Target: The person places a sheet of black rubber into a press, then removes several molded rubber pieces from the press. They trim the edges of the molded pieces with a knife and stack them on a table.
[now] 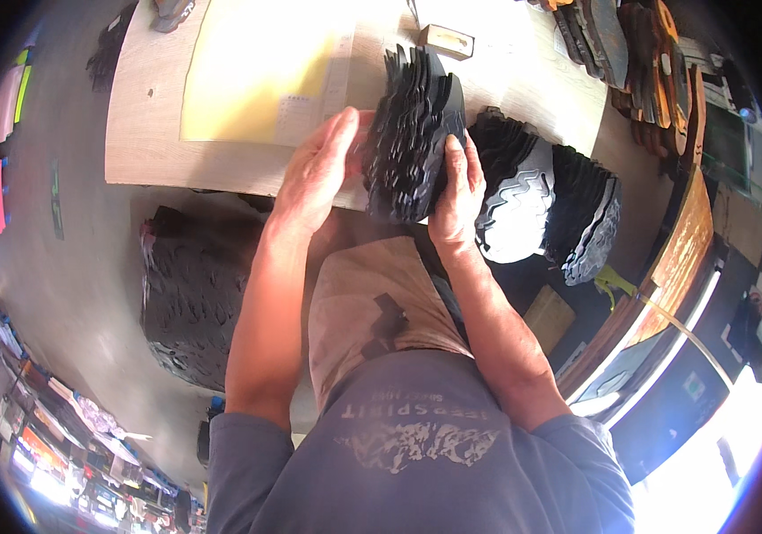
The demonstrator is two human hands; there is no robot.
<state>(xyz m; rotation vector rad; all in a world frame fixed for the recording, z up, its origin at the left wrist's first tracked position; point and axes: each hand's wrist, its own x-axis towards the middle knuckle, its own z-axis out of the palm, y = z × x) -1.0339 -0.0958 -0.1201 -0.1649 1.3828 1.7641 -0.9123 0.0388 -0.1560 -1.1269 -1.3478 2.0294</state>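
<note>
A tall stack of black shoe soles with jagged tread edges stands on end at the front edge of the table. My right hand grips its right side, thumb lying along the outermost sole. On the other side, my left hand is held flat with the thumb up, its partly blurred fingers reaching to the stack's left face. Whether those fingertips press on the soles is hard to see. Just right of my right hand are two more bundles of soles, one with a pale grey face and one darker.
A yellow sheet lies on the light wooden table, with a small box farther back. Orange-and-black pieces are piled at the far right. A large dark textured bundle stands below the table's left front.
</note>
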